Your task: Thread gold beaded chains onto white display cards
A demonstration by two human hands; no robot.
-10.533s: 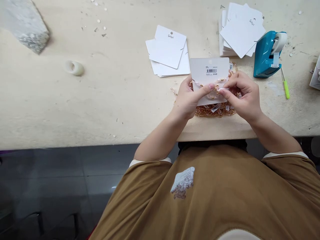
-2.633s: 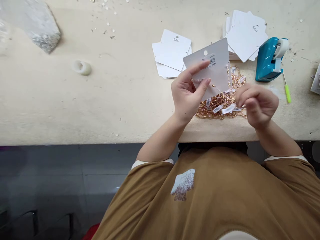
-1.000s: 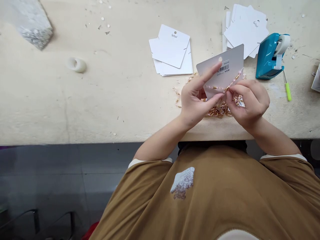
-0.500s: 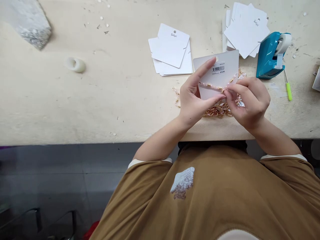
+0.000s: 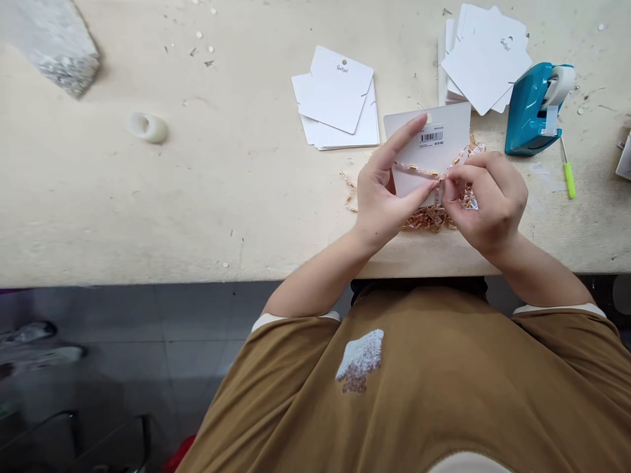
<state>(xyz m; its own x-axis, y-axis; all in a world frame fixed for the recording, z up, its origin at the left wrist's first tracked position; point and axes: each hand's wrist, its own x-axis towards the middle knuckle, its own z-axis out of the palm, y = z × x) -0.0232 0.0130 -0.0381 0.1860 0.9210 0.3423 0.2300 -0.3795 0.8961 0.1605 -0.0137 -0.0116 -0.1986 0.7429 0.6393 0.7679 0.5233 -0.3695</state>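
My left hand (image 5: pixel 387 190) grips a white display card (image 5: pixel 411 128) by its left side, thumb in front, index finger along the face. The card's face carries a barcode label. Across its lower half runs a beaded necklace (image 5: pixel 417 171) in pink and gold. My right hand (image 5: pixel 486 197) pinches the necklace at the card's lower right with thumb and fingertips, close to my left thumb. The exact spot between the fingertips is hidden. Under both hands lies a heap of pink and gold beaded strands (image 5: pixel 428 220) on the table.
White cards (image 5: pixel 335 98) lie in a small stack behind my left hand. A taller card stack (image 5: pixel 486 62) is at the back right, beside a teal tape dispenser (image 5: pixel 527 112) and a green-handled pick (image 5: pixel 569 180). A tape roll (image 5: pixel 148 127) and a plastic bag (image 5: pixel 64 52) are at left.
The card has tilted and dropped slightly. My right hand has shifted a little left, and a strand now shows hanging between the two thumbs. My left hand keeps its hold.
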